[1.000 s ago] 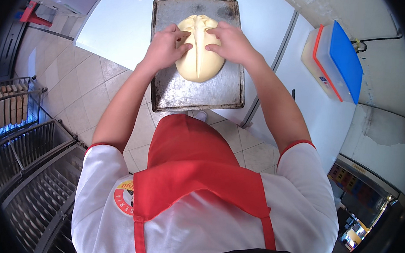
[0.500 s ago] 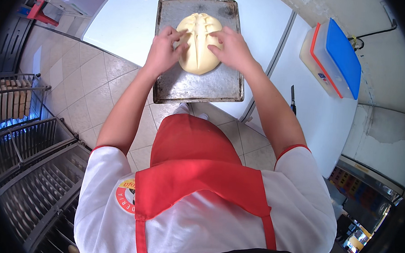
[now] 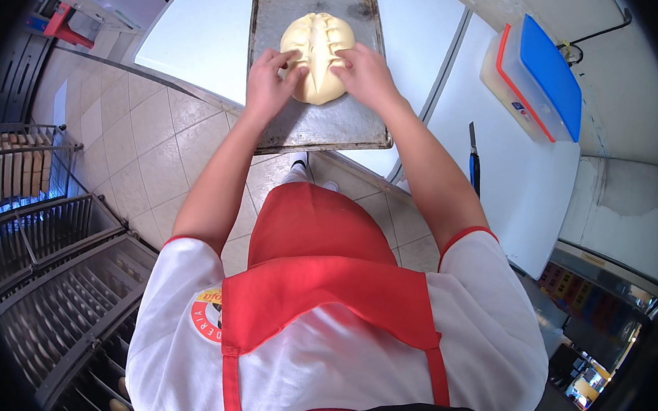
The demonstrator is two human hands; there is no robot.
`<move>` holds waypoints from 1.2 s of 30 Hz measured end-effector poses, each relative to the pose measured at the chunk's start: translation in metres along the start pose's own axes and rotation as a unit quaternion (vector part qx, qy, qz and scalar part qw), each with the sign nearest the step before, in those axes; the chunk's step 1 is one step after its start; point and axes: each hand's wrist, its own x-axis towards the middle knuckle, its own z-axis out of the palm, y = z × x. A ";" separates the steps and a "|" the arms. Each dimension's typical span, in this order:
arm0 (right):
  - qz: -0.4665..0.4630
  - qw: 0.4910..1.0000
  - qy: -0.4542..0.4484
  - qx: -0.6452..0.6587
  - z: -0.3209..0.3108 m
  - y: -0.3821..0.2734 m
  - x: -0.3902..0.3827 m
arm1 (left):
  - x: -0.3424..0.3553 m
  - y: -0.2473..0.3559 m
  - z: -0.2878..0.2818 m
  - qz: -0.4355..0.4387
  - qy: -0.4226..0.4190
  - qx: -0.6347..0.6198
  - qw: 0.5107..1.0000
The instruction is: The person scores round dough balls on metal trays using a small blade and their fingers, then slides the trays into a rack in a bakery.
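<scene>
A pale yellow, oval piece of dough [image 3: 318, 40] with a long centre cut and side slashes lies on a grey metal baking tray [image 3: 326, 126]. The tray rests on a white table [image 3: 204, 24] and overhangs its near edge. My left hand [image 3: 267, 81] presses its fingertips on the dough's near left side. My right hand [image 3: 366, 74] presses on the near right side. Both hands have fingers spread on the dough, neither closed around it.
A clear plastic box with a blue lid and orange rim [image 3: 536, 79] sits on the white counter at right. A blue-handled knife [image 3: 473, 161] lies near that counter's edge. Metal wire racks [image 3: 39, 263] stand at lower left on the tiled floor.
Both hands slid from the dough's middle toward its near end. The side slashes along the centre cut now show.
</scene>
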 end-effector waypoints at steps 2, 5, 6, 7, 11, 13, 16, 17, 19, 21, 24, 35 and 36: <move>0.000 1.000 0.001 -0.012 -0.006 -0.010 -0.020 | -0.017 0.007 -0.005 0.049 0.057 0.006 0.997; -0.009 0.999 0.036 -0.026 0.000 -0.017 -0.034 | -0.029 -0.003 -0.004 0.090 -0.017 0.069 0.993; -0.013 0.998 0.053 -0.031 0.006 -0.018 -0.038 | -0.031 -0.005 0.000 0.100 -0.014 0.096 0.990; -0.018 0.997 0.062 -0.042 0.010 -0.017 -0.039 | -0.030 -0.006 0.005 0.111 -0.011 0.123 0.986; -0.023 0.997 0.068 -0.036 0.031 -0.007 -0.026 | -0.025 -0.017 0.025 0.115 0.033 0.156 0.980; -0.009 0.998 0.069 -0.011 0.034 -0.003 -0.027 | -0.027 -0.013 0.032 0.099 0.067 0.136 0.983; 0.009 0.995 0.093 0.031 0.037 0.000 -0.037 | -0.036 -0.008 0.033 0.014 0.076 0.031 0.997; 0.009 0.993 0.109 0.048 0.038 0.002 -0.043 | -0.040 -0.005 0.032 -0.023 0.069 -0.017 0.997; 0.023 0.989 0.133 0.051 0.041 0.004 -0.059 | -0.056 0.003 0.030 0.007 0.110 0.014 0.994; 0.040 0.989 0.139 0.036 0.046 -0.020 -0.081 | -0.069 -0.006 0.022 0.040 0.122 0.040 0.991; 0.042 0.990 0.138 -0.004 0.063 -0.023 -0.090 | -0.073 -0.015 0.029 0.091 0.076 0.108 0.987; 0.111 0.979 0.164 0.039 0.086 -0.006 -0.076 | -0.054 -0.015 0.056 0.157 0.075 0.143 0.974; 0.117 0.979 0.152 0.073 0.080 -0.012 -0.078 | -0.059 -0.018 0.051 0.150 0.076 0.124 0.978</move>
